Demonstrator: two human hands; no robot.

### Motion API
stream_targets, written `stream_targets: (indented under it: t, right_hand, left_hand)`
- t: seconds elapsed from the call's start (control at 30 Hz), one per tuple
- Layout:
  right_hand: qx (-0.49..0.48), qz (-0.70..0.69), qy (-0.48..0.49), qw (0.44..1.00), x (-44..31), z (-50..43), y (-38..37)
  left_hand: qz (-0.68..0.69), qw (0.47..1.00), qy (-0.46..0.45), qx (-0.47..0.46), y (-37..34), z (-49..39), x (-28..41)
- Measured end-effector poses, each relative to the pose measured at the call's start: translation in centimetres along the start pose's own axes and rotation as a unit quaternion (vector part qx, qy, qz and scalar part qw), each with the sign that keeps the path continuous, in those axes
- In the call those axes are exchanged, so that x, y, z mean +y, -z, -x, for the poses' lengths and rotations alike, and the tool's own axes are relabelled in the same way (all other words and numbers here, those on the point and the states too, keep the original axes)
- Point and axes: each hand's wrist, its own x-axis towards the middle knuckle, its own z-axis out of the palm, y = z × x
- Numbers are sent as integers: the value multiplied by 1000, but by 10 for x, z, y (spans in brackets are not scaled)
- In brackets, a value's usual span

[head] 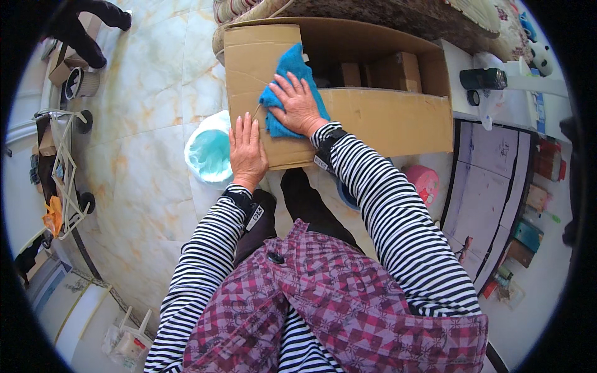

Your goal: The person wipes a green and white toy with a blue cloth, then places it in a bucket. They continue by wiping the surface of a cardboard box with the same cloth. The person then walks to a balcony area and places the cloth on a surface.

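Observation:
In front of me is a large cardboard box (392, 122), with one flap (249, 60) lying across its left part. My right hand (295, 105) presses a blue cloth (298, 60) against that flap, its fingers spread over the fabric. My left hand (247, 148) rests flat on the cardboard near the front left corner and holds nothing. Smaller cardboard boxes (401, 70) are visible inside the uncovered right part of the large box. The cloth hides the cardboard directly beneath it.
A lined waste bin (207, 151) stands against the box's left side. On the right are a pink round object (422, 182) and a drawer cabinet (485, 186); a dark thermos (482, 79) lies behind. A wheeled cart (63, 172) and another person's legs (84, 35) are at left.

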Motion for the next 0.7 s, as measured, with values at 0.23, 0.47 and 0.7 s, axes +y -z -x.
stream_targets:
  t: [0.23,0.47,0.7]
  right_hand:
    - [-85,-30,25,996,-24,46,29]
    - [-83,-74,146,983,-22,8,9]
    - [19,17,47,999,43,-62,-12]
  left_hand:
    - [17,1000,3,13,1,0,2]
    - [79,996,32,29,2,-2,2]
    - [42,999,9,13,4,1,2]
